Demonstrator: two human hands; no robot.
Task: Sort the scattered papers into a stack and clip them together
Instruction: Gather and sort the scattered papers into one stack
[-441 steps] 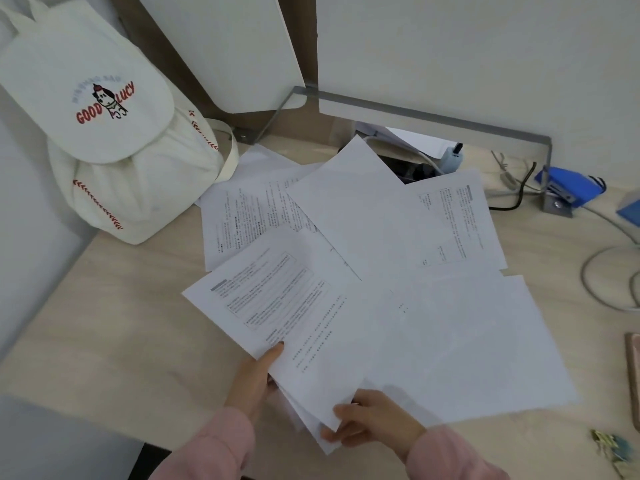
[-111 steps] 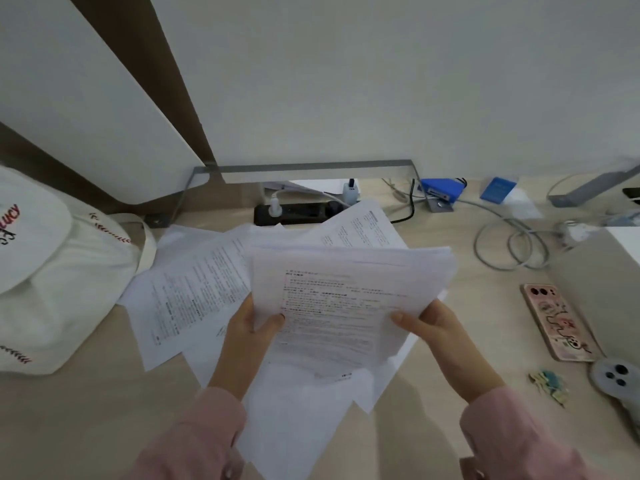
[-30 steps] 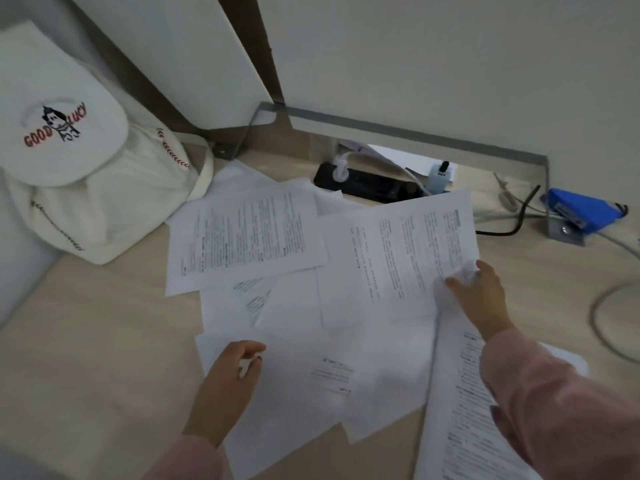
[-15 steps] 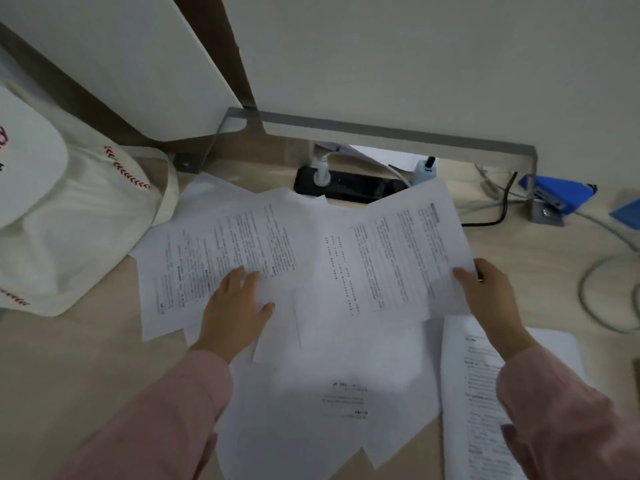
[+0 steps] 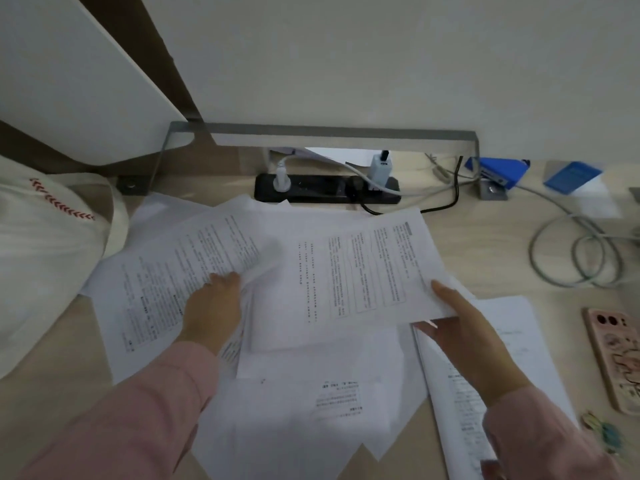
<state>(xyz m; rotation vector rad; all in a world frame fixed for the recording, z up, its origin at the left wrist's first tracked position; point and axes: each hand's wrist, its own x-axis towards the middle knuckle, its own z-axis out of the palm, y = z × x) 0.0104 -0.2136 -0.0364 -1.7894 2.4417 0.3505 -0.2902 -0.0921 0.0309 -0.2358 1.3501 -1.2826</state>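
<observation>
Papers (image 5: pixel 311 403): loose sheets fan out over the desk (image 5: pixel 485 244), overlapping at odd angles under and between both hands. No clip is on them yet.
Held sheet (image 5: pixel 363 271): a printed page, raised a little off the pile and stretching from the right hand across towards the left hand.
Right hand (image 5: pixel 464 337): it pinches that page's near right corner, thumb on top, fingers underneath.
Left hand (image 5: pixel 211 306): its fingers lie close together and flat on the left printed sheet (image 5: pixel 162 282), pinning it; the tips reach the held page's crumpled edge.
Started stack (image 5: pixel 502 341): squared pages lie just beneath the right hand and forearm.
Step in hand: gathering, by the look of it; this page looks bound for the stack below the right wrist.
Doing it well: lift it clear before swinging it over, so the sheets underneath don't drag. Land it edge to edge, and let the left hand hold the pile down.
Risk: a one-corner pinch could crease or droop the page.
Beyond the fingertips: a power strip (image 5: pixel 325 188) and a blue stapler (image 5: pixel 498 173).
Outside the right hand: a phone (image 5: pixel 616 358).
Outside the left hand: a white bag (image 5: pixel 41 254).
</observation>
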